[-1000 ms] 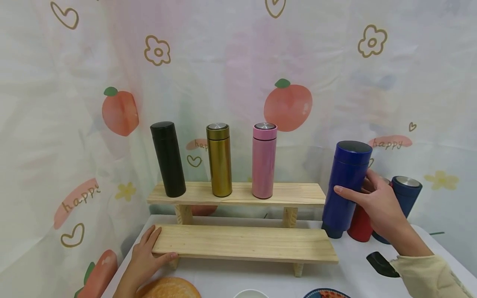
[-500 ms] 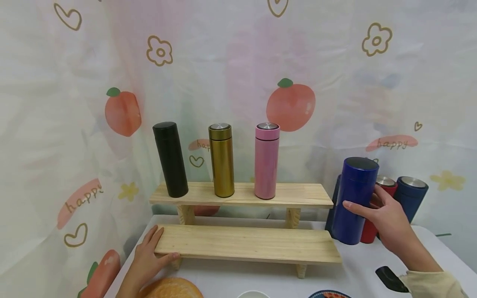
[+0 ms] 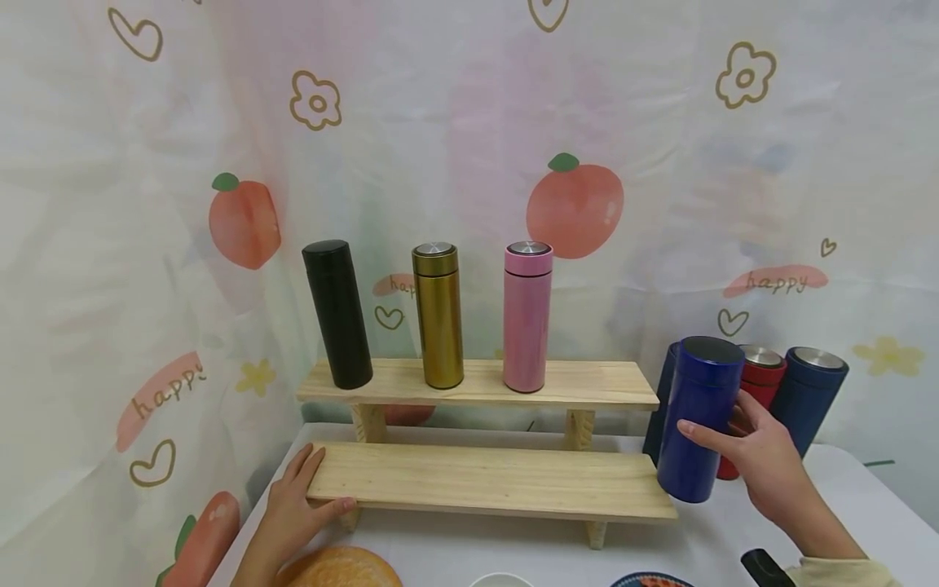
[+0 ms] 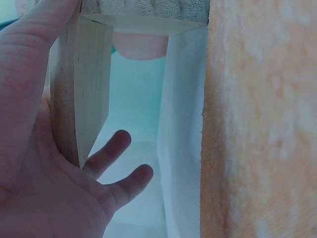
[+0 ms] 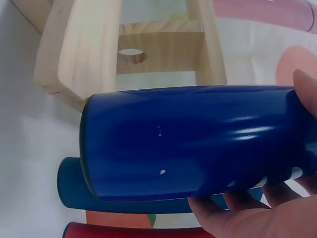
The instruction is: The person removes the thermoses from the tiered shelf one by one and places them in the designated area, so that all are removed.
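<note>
Blue flask upright at the right end of the lower shelf, base at or just above the desk, contact not clear; held in the right hand, grip wrapped round the mid-body, thumb in front and fingers behind, a hold that keeps the tall cylinder from tipping; seen from the right wrist, same flask lying across the frame with fingertips curled under it. Left hand flat on the left end of the lower shelf, thumb along the front edge, grip relaxed and holding nothing, seemingly steadying the light wooden stand. Black flask, gold flask and pink flask standing spaced along the upper shelf; red flask and two navy flasks clustered behind the blue one, close together.
</note>
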Motion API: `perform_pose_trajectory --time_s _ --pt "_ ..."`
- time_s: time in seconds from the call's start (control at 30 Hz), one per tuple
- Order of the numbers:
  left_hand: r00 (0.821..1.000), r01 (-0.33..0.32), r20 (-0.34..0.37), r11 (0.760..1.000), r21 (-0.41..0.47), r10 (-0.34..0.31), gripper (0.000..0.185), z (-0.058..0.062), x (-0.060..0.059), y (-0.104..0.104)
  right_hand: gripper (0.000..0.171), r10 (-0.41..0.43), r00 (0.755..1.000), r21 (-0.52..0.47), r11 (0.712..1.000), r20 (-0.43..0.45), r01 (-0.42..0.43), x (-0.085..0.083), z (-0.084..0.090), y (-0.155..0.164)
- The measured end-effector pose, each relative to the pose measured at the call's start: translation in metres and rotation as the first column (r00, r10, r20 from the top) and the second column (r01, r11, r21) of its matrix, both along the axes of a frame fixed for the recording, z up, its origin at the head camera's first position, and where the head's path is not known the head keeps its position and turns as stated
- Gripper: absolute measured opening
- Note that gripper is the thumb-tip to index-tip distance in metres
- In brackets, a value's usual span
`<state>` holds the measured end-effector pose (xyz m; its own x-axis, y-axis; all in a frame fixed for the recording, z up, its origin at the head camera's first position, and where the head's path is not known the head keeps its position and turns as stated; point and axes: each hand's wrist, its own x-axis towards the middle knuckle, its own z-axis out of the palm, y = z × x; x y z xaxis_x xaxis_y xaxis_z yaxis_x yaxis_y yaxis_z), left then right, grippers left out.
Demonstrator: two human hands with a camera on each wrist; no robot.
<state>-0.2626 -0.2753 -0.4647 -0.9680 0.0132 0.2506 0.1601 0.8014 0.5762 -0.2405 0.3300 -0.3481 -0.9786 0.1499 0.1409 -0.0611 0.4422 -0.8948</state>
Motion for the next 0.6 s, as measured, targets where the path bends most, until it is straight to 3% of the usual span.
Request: perform_pose_trajectory --time_s 0.23,0.6 --pt "1.000 -0.001 0.027 1.000 0.020 0.000 0.106 0.001 0.001 0.000 0.106 -0.036 0.999 -0.062 0.997 -0.028 0.034 -0.001 -0.009 0.007" --pt "1.000 0.014 0.003 1.000 0.007 -0.014 0.103 0.001 0.001 0.000 0.111 -0.049 0.996 -0.033 0.998 0.078 0.051 -0.004 -0.031 0.015"
